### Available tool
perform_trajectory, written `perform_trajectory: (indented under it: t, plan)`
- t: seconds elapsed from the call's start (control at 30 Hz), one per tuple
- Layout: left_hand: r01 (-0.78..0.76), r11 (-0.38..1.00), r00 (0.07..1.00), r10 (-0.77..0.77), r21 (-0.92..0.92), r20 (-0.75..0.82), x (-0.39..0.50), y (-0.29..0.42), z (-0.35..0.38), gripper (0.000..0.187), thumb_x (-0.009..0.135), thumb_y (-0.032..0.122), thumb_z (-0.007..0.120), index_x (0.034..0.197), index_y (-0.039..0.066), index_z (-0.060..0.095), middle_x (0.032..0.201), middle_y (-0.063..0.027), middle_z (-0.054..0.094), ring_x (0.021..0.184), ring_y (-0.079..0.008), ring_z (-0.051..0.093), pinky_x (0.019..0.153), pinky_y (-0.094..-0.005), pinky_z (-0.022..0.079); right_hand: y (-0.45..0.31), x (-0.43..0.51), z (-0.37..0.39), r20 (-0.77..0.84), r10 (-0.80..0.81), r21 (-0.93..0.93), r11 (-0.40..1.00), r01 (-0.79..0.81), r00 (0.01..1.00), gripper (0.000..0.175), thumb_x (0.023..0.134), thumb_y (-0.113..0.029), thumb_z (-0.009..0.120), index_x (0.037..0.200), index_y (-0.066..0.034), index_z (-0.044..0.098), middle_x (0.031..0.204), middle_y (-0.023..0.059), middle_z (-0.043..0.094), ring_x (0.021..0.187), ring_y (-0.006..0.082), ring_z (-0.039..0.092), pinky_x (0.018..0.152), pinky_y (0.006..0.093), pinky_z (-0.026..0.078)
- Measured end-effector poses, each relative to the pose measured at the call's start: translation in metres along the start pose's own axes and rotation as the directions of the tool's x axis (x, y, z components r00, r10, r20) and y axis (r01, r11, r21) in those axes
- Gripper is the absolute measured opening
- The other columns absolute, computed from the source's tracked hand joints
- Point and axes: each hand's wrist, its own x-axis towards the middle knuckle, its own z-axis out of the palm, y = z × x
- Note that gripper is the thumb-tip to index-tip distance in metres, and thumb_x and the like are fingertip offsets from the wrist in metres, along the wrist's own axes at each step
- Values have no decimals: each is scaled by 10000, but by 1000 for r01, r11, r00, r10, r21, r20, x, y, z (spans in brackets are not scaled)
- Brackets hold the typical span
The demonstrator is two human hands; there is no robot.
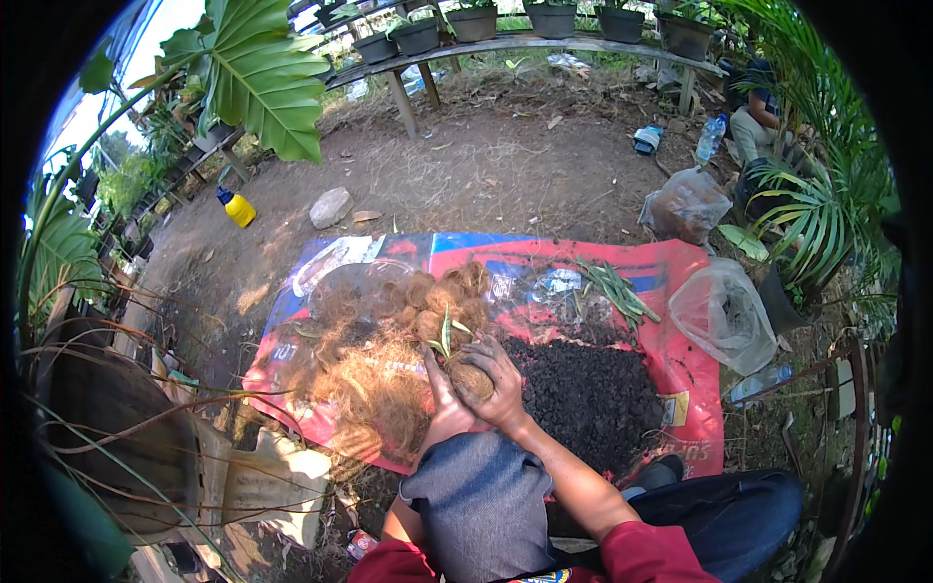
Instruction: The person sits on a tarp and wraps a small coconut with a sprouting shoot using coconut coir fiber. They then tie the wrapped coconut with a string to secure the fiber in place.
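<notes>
A ball of brown coconut fibre (pixel 472 379) sits between my two hands, with a small snake plant (pixel 447 337) sticking up out of its top. My left hand (pixel 442 390) cups the ball from the left side. Over its right side curl the soil-darkened fingers of my right hand (pixel 497 379). Just beyond them, several more fibre balls (pixel 444 295) lie heaped together. Loose coconut fibre (pixel 364 393) spreads to the left of my hands, and a pile of dark soil (pixel 590 401) lies to the right. The underside of the held ball is hidden.
A red and blue plastic banner (pixel 692 350) lies under everything. Cut snake plant leaves (pixel 616 288) rest on it at the right. Beside it are clear plastic bags (pixel 729 313). A yellow spray bottle (pixel 237 208) and a stone (pixel 331 208) stand farther off. Another person (pixel 758 120) sits at upper right.
</notes>
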Motion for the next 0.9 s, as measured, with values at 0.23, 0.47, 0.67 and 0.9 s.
perform_trajectory:
  t: [0.23, 0.47, 0.67, 0.9]
  plan:
    - [-357, 604, 932, 274, 713, 235, 13, -4, -8, 557, 974, 437, 338, 1322, 20, 461, 1266, -112, 534, 1102, -200, 536, 1009, -365, 402, 20, -19, 19, 13, 777, 574, 509, -641, 629, 296, 915, -254, 538, 1043, 5, 601, 990, 168, 633, 941, 251, 604, 839, 329, 474]
    - [-68, 863, 990, 121, 500, -73, 25, -1, -26, 455, 975, 403, 388, 1190, 37, 552, 1179, -106, 585, 1075, -206, 567, 970, -345, 430, 18, -10, 23, -200, 526, 211, 847, -488, 827, 406, 921, -329, 497, 1204, -44, 553, 1157, 147, 585, 1146, 277, 520, 1004, 393, 381]
    - [224, 970, 874, -157, -94, 459, 21, -1, -41, 404, 944, 383, 478, 1184, 69, 560, 1158, -76, 599, 1068, -190, 572, 956, -337, 448, 14, -2, -12, 365, -188, -85, 969, 234, 912, 315, 734, -227, 679, 1010, -77, 665, 1102, 97, 628, 1116, 301, 559, 978, 418, 425]
    - [-4, 990, 1000, 6, 140, -15, 10, -18, -16, 350, 909, 348, 537, 1154, 101, 573, 1115, -49, 614, 1037, -183, 586, 942, -340, 457, 18, -4, 11, -159, 522, 240, 844, -480, 838, 266, 838, -140, 616, 1061, 4, 632, 1047, 174, 639, 960, 300, 630, 868, 329, 469]
